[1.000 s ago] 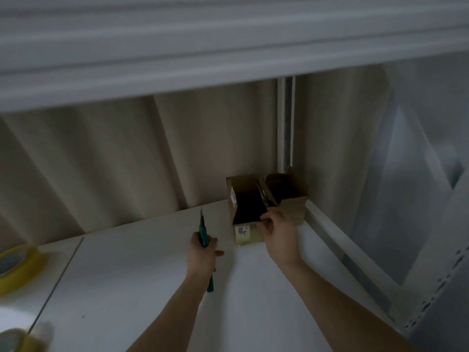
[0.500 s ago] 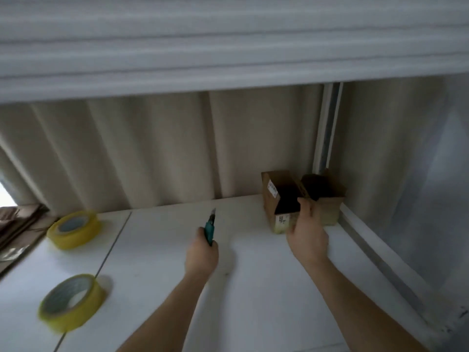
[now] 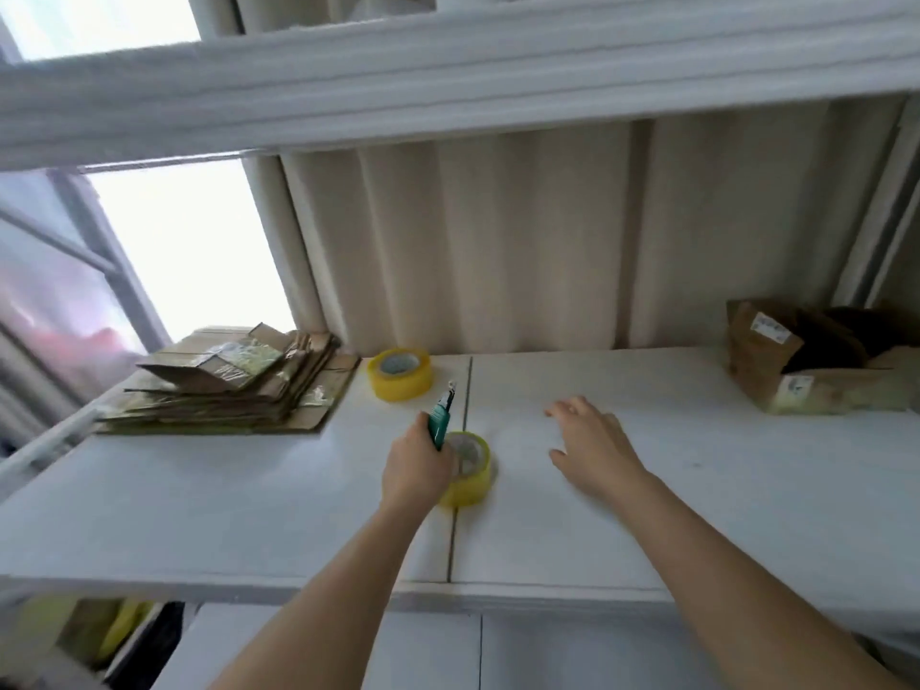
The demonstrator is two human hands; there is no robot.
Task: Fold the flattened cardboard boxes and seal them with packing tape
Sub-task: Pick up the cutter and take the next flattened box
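Left hand [image 3: 415, 463] grips a cutter [image 3: 440, 421]; right hand [image 3: 595, 448] hovers spread; folded box [image 3: 816, 358] gapes dark.

Matt brown cardboard stack [image 3: 234, 385], glossy yellow tape roll [image 3: 400, 373], smooth white table [image 3: 647, 490]

The left hand [image 3: 415, 465] gripped a green utility knife [image 3: 441, 420], blade up, over a yellow tape roll [image 3: 470, 470] on the white bench [image 3: 224, 500]. The right hand [image 3: 590, 443] hovered open, fingers spread. A second tape roll [image 3: 400, 373] sat beside stacked flattened boxes [image 3: 239, 383]; a folded box [image 3: 806, 361] stood far right.
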